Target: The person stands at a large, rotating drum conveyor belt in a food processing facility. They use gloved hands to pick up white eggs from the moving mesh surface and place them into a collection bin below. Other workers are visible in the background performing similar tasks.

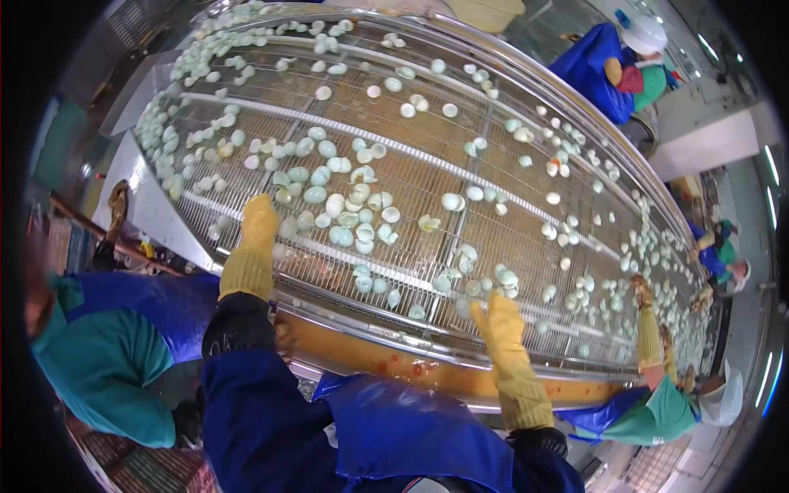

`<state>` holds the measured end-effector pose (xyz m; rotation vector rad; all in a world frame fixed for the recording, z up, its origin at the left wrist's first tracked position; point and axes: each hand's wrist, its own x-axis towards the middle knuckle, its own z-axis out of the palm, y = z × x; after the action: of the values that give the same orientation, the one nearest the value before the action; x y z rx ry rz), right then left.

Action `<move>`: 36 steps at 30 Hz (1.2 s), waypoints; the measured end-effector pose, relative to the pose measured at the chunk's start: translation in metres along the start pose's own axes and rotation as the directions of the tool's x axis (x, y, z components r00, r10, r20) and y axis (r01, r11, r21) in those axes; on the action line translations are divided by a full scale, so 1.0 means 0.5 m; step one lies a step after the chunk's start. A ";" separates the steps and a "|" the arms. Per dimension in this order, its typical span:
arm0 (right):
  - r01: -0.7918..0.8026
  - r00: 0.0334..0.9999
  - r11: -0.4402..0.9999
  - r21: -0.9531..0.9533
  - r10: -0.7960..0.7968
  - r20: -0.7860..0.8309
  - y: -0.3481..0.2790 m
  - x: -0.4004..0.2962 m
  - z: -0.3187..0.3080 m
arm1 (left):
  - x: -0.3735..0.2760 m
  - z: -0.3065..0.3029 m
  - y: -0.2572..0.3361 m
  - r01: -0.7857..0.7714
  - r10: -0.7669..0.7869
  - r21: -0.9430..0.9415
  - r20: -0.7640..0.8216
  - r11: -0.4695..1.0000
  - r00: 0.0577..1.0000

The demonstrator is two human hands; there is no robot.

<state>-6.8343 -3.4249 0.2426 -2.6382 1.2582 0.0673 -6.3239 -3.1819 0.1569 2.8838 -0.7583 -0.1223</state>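
Observation:
My left hand, in a yellow rubber glove, is over the left part of a wire-mesh conveyor belt. Its fingers look close together, and what lies under them is hidden. Beside it is a cluster of pale blue-green eggshells, many of them broken halves. Farther right, my gloved right hand reaches over the belt's near edge with the thumb spread from the fingers. Its fingertips come close to a few shells; contact cannot be made out.
A trough of orange liquid with egg yolks runs along the belt's near side. Shells pile up densely at both ends. Co-workers stand close at left and right, others across the belt. A metal rail borders the far side.

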 end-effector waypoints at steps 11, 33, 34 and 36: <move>0.094 0.905 0.955 0.280 -0.199 0.375 0.002 -0.031 0.016 | -0.434 -0.087 0.376 -0.296 0.423 -0.317 0.494 0.901 0.759; 0.120 0.923 0.930 0.348 -0.233 0.305 0.224 -0.195 -0.028 | -0.757 0.045 0.607 -0.557 0.788 -0.560 0.395 0.614 0.472; 0.032 0.967 0.906 0.423 -0.135 0.216 0.237 -0.185 -0.029 | -0.739 0.048 0.628 -0.526 0.777 -0.579 0.377 0.622 0.504; -0.010 1.000 0.879 0.476 0.004 0.012 0.266 -0.160 -0.021 | -0.696 0.041 0.676 -0.467 0.756 -0.623 0.343 0.628 0.558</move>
<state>-6.9881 -3.4470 0.2401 -2.2024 1.1076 -0.2031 -6.7910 -3.3029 0.2085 1.9114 -1.5798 -0.9836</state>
